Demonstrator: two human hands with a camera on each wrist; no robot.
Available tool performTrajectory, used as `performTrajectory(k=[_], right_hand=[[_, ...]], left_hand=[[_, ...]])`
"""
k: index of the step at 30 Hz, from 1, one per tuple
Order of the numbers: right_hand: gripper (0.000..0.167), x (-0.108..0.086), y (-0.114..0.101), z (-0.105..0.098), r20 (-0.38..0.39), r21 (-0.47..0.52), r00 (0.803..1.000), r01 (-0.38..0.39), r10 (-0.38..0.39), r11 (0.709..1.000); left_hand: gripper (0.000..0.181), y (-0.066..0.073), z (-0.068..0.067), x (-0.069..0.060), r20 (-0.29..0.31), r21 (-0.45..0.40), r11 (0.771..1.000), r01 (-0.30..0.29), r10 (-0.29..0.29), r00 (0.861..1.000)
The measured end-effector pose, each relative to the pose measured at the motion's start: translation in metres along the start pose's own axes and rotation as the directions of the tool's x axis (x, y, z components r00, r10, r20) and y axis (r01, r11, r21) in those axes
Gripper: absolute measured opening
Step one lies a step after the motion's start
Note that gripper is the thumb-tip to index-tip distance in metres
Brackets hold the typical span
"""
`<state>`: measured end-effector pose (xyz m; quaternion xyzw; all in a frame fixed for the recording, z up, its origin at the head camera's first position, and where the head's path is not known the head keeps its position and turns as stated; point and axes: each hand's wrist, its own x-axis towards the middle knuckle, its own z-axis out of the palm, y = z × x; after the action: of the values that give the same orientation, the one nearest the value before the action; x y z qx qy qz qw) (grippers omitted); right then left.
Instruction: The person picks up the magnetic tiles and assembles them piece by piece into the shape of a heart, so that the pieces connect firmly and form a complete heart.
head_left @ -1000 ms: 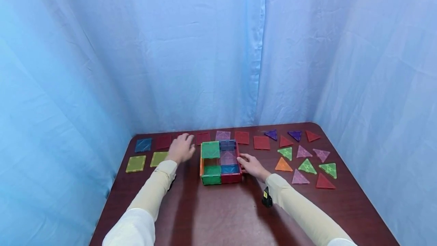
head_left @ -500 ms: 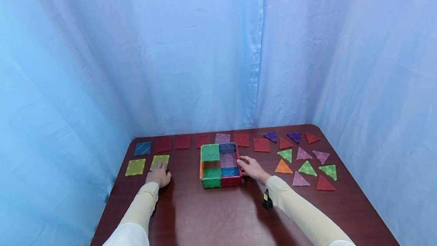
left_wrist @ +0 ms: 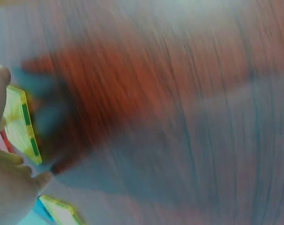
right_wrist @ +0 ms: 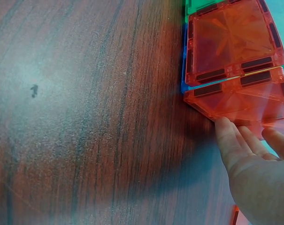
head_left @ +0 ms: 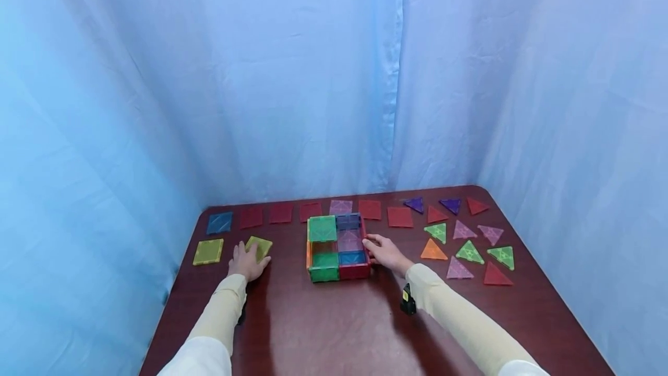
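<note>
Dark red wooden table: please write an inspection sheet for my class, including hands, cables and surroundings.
Surface: dark red wooden table.
Job's things: low box of multicoloured translucent plastic tiles, partly open on top; translucent yellow square plastic tile.
Clutter: loose translucent plastic squares and triangles.
Hands: left hand touches the yellow tile; right hand touches the box's red side.
Cables: nothing seen.
Surroundings: pale blue fabric curtains behind and at both sides.

Light blue curtains [head_left: 292, 74] hang behind and on both sides of the table [head_left: 313, 329], which is reddish-brown, wood-grained and slightly shiny.
</note>
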<state>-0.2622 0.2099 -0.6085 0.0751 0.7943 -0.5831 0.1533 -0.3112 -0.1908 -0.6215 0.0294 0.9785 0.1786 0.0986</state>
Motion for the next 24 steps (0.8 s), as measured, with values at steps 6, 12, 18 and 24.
performTrajectory(k=[6,12,18,24], right_hand=[[0.059,-0.001,0.000,0.001,0.007,0.012,1.000,-0.014,0.014,1.000],[0.059,-0.001,-0.002,-0.001,-0.002,0.003,1.000,-0.017,0.017,1.000],[0.057,0.001,-0.002,-0.002,0.004,0.017,1.000,-0.017,0.017,1.000],[0.060,0.001,0.000,-0.002,0.012,0.018,1.000,-0.006,0.006,1.000]], left_hand=[[0.067,0.007,0.007,0.005,-0.023,0.026,0.999,0.032,-0.031,0.999],[0.063,0.018,-0.012,0.013,-0.114,0.046,0.998,-0.048,0.053,0.992],[0.060,0.059,-0.066,0.032,-0.232,-0.056,0.967,-0.249,0.230,0.945],[0.051,0.128,-0.103,0.044,-0.154,-0.046,0.872,-0.487,0.476,0.866]])
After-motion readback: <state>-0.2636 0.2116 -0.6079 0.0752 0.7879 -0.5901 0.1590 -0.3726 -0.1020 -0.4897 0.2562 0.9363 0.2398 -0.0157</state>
